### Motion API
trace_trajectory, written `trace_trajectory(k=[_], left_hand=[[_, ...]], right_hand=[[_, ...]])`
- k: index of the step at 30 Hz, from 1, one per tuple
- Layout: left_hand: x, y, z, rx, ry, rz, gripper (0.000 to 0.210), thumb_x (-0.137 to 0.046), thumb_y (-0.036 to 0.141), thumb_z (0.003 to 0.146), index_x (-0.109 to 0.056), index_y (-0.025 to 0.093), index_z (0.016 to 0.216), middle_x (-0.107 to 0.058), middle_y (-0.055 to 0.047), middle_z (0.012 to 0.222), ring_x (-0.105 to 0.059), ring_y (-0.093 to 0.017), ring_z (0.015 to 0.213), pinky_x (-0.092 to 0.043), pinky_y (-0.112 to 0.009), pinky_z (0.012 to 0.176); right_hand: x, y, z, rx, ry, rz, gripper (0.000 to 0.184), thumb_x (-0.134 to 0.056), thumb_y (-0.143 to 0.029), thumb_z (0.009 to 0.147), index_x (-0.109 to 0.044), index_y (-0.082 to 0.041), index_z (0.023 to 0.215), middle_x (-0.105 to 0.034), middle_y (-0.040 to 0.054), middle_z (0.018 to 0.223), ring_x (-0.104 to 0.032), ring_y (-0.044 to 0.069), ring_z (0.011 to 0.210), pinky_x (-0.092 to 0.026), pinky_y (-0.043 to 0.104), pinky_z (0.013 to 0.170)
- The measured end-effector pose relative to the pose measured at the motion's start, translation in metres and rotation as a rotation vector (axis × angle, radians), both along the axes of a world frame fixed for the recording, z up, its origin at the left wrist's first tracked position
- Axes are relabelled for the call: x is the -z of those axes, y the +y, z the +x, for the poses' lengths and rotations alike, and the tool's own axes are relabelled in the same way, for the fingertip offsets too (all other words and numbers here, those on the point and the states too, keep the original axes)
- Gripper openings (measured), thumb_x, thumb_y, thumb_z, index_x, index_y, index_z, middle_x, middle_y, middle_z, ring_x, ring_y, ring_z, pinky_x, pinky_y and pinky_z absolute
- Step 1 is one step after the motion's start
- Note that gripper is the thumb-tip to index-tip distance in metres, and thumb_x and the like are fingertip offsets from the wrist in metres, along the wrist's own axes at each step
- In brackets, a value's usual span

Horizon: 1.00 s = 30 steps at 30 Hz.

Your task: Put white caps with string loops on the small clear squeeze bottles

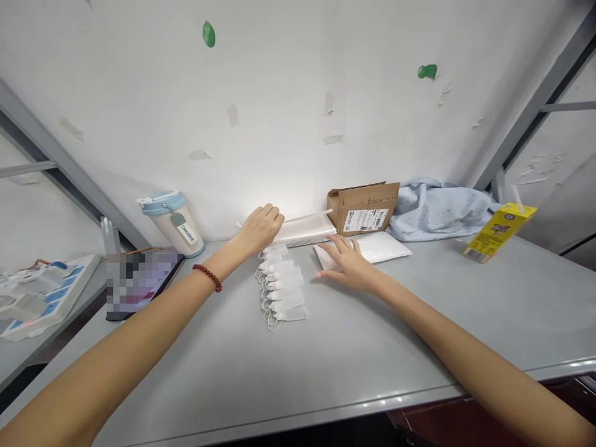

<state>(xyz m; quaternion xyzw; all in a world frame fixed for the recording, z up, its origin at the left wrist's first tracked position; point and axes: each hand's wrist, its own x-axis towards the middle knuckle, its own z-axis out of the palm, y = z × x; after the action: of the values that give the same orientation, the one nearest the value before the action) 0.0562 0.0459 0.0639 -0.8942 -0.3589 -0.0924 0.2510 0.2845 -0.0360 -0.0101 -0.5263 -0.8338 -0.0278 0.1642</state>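
My left hand (262, 227), with a red bead bracelet (209, 277) at the wrist, is closed at the left end of a flat stack of whitish plastic sleeves (310, 228). What its fingers hold, if anything, is hidden. My right hand (349, 264) lies palm down with its fingers spread over the left part of a white padded envelope (384, 247). Between and below my hands runs a column of several small translucent bottles (286, 285) with white caps, lying on their sides. Thin white loops hang off their left ends.
Along the wall stand a cream tumbler (179, 226) with a blue lid, a cardboard box (365, 208) and a bunched pale blue cloth (440, 208). A yellow drink carton (498, 233) is at right. A tablet (144, 279) and a white power strip (46, 298) are at left.
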Motion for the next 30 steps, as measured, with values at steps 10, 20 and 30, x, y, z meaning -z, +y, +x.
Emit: trace_trajectory(k=[10,20,30], left_hand=[[0.023,-0.069,0.016,0.321,-0.019,0.398,0.026,-0.032,0.004,0.088,-0.055,0.014,0.082,-0.058,-0.007,0.079,-0.051,-0.02,0.078,-0.033,-0.031,0.064],[0.018,-0.066,-0.034,-0.066,-0.857,-0.068,0.02,-0.048,0.03,0.084,-0.062,0.016,0.084,-0.064,-0.008,0.09,-0.053,-0.021,0.09,-0.04,-0.034,0.079],[0.024,-0.075,-0.037,-0.11,-1.623,-1.17,0.03,-0.068,0.03,0.066,-0.069,0.013,0.091,-0.071,-0.005,0.083,-0.063,-0.018,0.076,-0.047,-0.027,0.069]], right_hand=[[-0.008,-0.009,-0.017,-0.032,-0.091,0.65,0.035,-0.037,-0.007,0.086,-0.05,-0.02,0.116,-0.049,0.0137,0.123,-0.044,0.026,0.113,-0.029,0.047,0.094],[-0.01,-0.007,-0.008,-0.007,-0.136,0.649,0.044,-0.03,0.007,0.077,-0.052,-0.021,0.103,-0.052,0.0073,0.097,-0.05,0.012,0.071,-0.03,0.021,0.048],[-0.018,-0.018,-0.017,-0.046,0.021,0.523,0.055,-0.045,-0.002,0.07,-0.043,-0.019,0.122,-0.036,0.0154,0.129,-0.036,0.03,0.116,-0.039,0.044,0.088]])
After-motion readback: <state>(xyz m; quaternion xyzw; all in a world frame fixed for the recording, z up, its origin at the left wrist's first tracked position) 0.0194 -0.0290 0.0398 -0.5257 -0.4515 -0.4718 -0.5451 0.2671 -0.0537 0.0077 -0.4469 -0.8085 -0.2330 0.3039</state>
